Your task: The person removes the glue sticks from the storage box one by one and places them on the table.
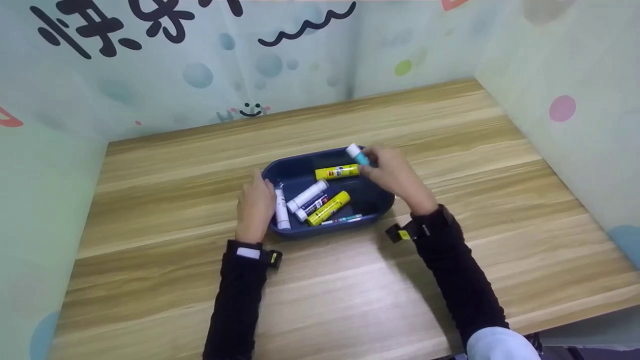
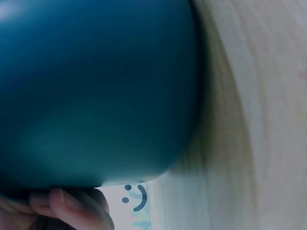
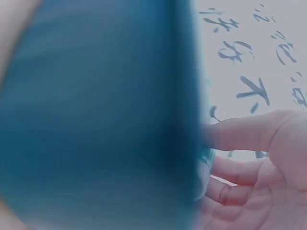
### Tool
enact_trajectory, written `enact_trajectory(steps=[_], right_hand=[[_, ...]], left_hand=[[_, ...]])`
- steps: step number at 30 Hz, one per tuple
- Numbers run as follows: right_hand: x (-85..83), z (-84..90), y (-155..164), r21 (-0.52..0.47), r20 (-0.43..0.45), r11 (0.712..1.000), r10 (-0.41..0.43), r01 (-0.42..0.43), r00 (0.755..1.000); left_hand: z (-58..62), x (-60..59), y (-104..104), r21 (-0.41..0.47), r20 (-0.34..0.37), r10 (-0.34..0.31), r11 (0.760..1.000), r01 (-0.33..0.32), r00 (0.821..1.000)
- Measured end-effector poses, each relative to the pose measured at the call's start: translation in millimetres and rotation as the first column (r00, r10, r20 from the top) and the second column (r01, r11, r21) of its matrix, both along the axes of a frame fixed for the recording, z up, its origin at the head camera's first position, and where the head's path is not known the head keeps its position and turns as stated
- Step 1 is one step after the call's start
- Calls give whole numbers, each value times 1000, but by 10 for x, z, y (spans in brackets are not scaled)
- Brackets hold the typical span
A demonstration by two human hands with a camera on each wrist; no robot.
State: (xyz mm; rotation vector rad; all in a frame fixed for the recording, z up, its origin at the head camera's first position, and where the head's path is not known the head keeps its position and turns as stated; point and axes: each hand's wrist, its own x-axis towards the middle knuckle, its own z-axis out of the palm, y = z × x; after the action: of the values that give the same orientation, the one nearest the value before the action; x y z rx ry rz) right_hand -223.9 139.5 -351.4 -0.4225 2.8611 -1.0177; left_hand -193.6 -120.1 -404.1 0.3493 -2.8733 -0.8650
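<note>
The glue stick (image 1: 357, 154), teal with a white cap, sits just right of the frame's centre in the head view, pinched in the fingertips of the right hand (image 1: 392, 172) above the far right rim of the tray (image 1: 300, 176). It looks light, stiff and smooth, so a pinch across the barrel should serve better than one on the cap. Below it in the tray lie more sticks, two yellow (image 1: 336, 172) and some white (image 1: 306, 195). The left hand (image 1: 255, 205) curls over the tray's left rim, gripping it. Tray and arms rest on the wooden bench (image 1: 150, 200).
</note>
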Motion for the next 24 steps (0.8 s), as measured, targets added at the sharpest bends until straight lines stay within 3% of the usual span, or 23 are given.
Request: enact_trajectory(steps=[4, 8, 15, 24], right_hand=[[-28, 107, 214, -28, 7, 995, -92, 92, 996], [-79, 121, 410, 9, 78, 989, -147, 146, 986], [-199, -53, 639, 40, 305, 994, -113, 106, 946], [-285, -306, 712, 60, 391, 997, -75, 56, 917]], left_hand=[[1, 7, -6, -12, -10, -3, 1000, 2, 1000], [6, 7, -7, -20, -14, -3, 1000, 3, 1000], [11, 8, -10, -13, -15, -6, 1000, 5, 1000], [9, -4, -2, -1, 11, -8, 1000, 8, 1000]])
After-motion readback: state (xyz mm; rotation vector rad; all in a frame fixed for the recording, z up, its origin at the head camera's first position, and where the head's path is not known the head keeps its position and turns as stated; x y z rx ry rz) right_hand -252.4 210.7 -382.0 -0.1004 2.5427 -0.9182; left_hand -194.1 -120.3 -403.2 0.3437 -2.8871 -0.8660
